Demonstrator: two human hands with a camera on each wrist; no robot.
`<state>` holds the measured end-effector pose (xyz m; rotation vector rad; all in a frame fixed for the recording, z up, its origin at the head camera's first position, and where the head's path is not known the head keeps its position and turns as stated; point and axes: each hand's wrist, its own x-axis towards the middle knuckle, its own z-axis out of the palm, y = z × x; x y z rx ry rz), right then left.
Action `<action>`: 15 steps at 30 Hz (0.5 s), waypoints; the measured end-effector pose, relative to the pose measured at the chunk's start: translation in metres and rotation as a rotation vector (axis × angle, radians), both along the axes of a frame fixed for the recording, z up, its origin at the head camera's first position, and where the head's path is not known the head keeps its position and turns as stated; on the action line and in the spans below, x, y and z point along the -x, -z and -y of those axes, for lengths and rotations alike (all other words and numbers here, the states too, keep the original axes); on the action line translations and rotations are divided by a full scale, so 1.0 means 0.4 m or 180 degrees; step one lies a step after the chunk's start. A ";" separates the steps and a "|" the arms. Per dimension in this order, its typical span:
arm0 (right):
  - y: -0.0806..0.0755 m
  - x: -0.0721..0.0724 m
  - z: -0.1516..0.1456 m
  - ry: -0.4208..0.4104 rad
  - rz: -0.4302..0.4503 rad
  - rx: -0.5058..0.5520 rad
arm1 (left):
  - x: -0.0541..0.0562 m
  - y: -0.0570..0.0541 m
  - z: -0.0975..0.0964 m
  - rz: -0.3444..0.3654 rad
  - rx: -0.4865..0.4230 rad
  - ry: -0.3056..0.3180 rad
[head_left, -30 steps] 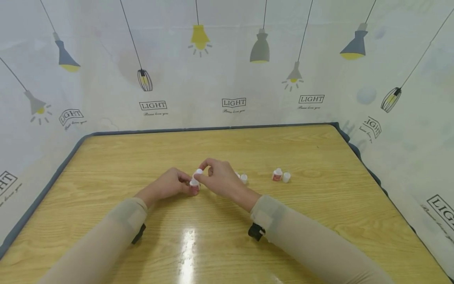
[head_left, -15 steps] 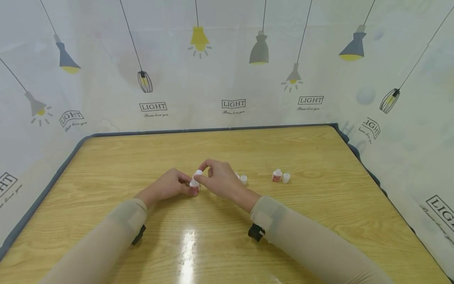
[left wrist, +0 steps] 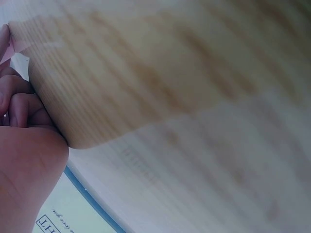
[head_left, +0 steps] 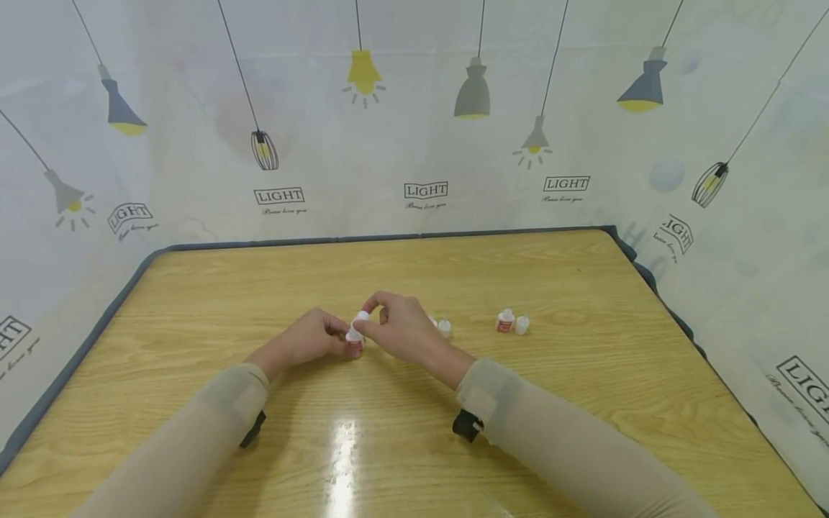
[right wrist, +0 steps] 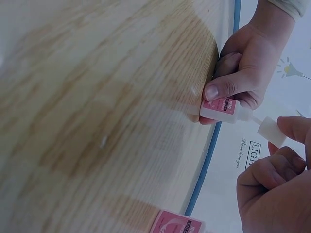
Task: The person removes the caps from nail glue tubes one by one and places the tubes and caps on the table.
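My left hand grips a small white bottle with a pink-red label, which stands low at the tabletop. Thumb and fingers close on its label, as the right wrist view shows. Just above the neck, my right hand pinches a white cap between thumb and index finger. A thin pale stem spans the short gap between cap and bottle mouth. In the left wrist view, the curled fingers of the left hand sit at the left edge and the bottle is mostly hidden.
On the wooden table, a similar bottle stands to the right with a loose white cap beside it. Another white cap is just right of my right hand; a second labelled bottle there is mostly hidden in the head view.
The head view has tilted very slightly. Both hands, the bottle and the cap keep their places.
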<state>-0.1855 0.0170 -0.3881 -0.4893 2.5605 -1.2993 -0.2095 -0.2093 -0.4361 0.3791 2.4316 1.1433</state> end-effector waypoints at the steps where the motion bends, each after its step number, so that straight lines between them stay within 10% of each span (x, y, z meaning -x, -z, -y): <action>1: 0.000 0.000 0.000 -0.0002 0.0000 0.0008 | 0.000 0.000 0.000 0.0001 -0.0004 0.0002; 15: 0.004 -0.002 0.000 -0.0004 0.0013 0.0055 | -0.001 0.004 -0.002 0.0066 -0.0016 -0.0058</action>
